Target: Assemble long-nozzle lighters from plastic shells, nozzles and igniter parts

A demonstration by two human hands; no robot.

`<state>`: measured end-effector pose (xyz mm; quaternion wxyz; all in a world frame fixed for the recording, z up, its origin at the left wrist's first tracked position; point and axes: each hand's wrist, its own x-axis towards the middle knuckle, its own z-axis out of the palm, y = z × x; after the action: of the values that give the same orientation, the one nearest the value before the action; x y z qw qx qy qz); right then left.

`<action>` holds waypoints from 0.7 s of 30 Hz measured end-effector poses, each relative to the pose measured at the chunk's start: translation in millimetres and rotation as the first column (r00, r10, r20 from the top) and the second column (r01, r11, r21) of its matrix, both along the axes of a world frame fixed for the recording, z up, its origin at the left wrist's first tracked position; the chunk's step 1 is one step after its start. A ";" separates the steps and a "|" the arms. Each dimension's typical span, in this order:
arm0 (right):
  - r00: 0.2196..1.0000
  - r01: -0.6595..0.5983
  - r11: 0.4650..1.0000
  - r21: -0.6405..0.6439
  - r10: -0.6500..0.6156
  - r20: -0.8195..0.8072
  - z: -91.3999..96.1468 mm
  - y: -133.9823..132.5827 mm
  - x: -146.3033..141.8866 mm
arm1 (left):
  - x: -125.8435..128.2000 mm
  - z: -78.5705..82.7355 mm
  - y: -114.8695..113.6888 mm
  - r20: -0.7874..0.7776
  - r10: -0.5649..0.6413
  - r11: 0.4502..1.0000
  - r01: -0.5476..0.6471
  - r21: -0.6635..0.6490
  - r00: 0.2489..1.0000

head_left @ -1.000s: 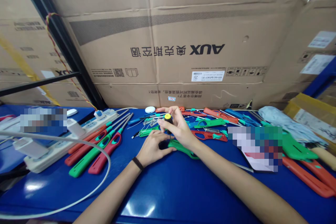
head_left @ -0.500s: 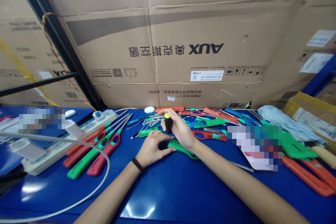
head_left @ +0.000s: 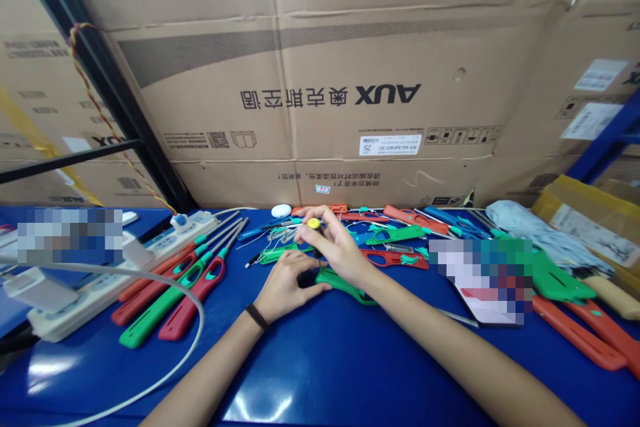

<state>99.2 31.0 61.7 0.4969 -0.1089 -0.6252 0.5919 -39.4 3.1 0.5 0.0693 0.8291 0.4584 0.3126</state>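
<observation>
My right hand (head_left: 341,252) is closed round a screwdriver (head_left: 314,227) with a black and yellow handle. The screwdriver stands upright, its shaft pointing down at a green gas lighter casing (head_left: 345,284) on the blue table; the exact tip contact is too small to make out. My left hand (head_left: 286,285), with a dark band at the wrist, grips the left end of that casing between thumb and fingers. Part of the casing lies hidden behind my right wrist. Just beyond my hands are opened lighter parts, among them a red casing half (head_left: 395,258) and a green one (head_left: 395,235).
Several red and green lighters (head_left: 193,300) lie at left beside a white power strip (head_left: 55,320) with chargers. A white cable (head_left: 197,340) loops over the table. At right are a partly blurred phone (head_left: 493,310) and more lighters (head_left: 580,333). A large cardboard box (head_left: 325,47) stands behind.
The right hand's fingers have shifted slightly round the screwdriver handle, whose top now leans a little left. The left hand keeps its hold on the casing. The whole view has shifted slightly.
</observation>
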 end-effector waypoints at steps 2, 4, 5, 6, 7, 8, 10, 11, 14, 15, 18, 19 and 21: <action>1.000 0.012 1.000 0.007 -0.012 -0.014 -2.0 1.1 0.5 | 0.0 -0.2 0.2 -0.002 0.000 1.000 0.000 0.001 1.000; 1.000 -0.013 1.000 0.008 0.013 -0.002 -3.0 1.8 1.5 | 0.0 -0.4 0.3 -0.003 0.005 1.000 -0.005 0.003 1.000; 1.000 -0.025 1.000 0.011 0.025 0.015 -2.7 1.9 2.0 | -0.1 -0.5 0.3 -0.003 0.008 1.000 -0.008 0.004 1.000; 0.999 -0.032 0.999 0.023 0.031 0.038 -1.8 1.5 2.6 | -0.1 -0.6 0.3 -0.004 0.010 1.000 -0.010 0.004 1.000; 0.998 -0.027 0.999 0.039 0.025 0.057 -0.3 0.9 2.9 | -0.2 -0.6 0.3 -0.005 0.013 1.000 -0.013 0.004 1.000; 0.998 -0.017 0.999 0.052 0.014 0.065 1.5 -0.1 2.9 | -0.3 -0.6 0.3 -0.007 0.015 1.000 -0.015 0.004 1.000; 0.999 -0.026 0.999 0.041 0.024 0.039 5.1 -2.7 2.0 | -0.4 -0.3 0.3 -0.010 0.019 1.000 -0.019 0.008 1.000; 0.999 -0.041 0.999 0.026 0.040 0.014 6.3 -3.9 1.1 | -0.4 -0.1 0.3 -0.011 0.019 1.000 -0.019 0.011 1.000; 1.000 -0.013 0.999 0.040 0.014 -0.016 6.2 -4.8 -1.7 | -0.4 0.3 0.5 -0.012 0.007 1.000 -0.007 0.014 1.000; 1.000 0.013 0.998 0.062 -0.012 -0.006 5.1 -4.0 -2.0 | -0.3 0.2 0.5 -0.011 0.004 1.000 -0.003 0.014 1.000; 0.999 0.010 0.997 0.079 -0.013 0.039 2.7 0.9 1.3 | -0.4 -0.8 0.4 -0.009 0.008 1.000 -0.008 0.018 1.000; 0.998 0.000 0.996 0.086 -0.005 0.062 3.6 2.8 4.0 | -0.5 -1.3 0.3 -0.008 0.012 1.000 -0.012 0.020 1.000; 0.987 -0.007 0.987 0.162 -0.019 0.158 9.2 6.0 11.7 | -0.8 -2.4 0.1 -0.008 0.017 1.000 -0.017 0.024 1.000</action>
<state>110.9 36.9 71.0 0.4543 -0.1170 -0.7087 0.5270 -40.2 3.3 -1.9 0.0548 0.8272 0.4620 0.3151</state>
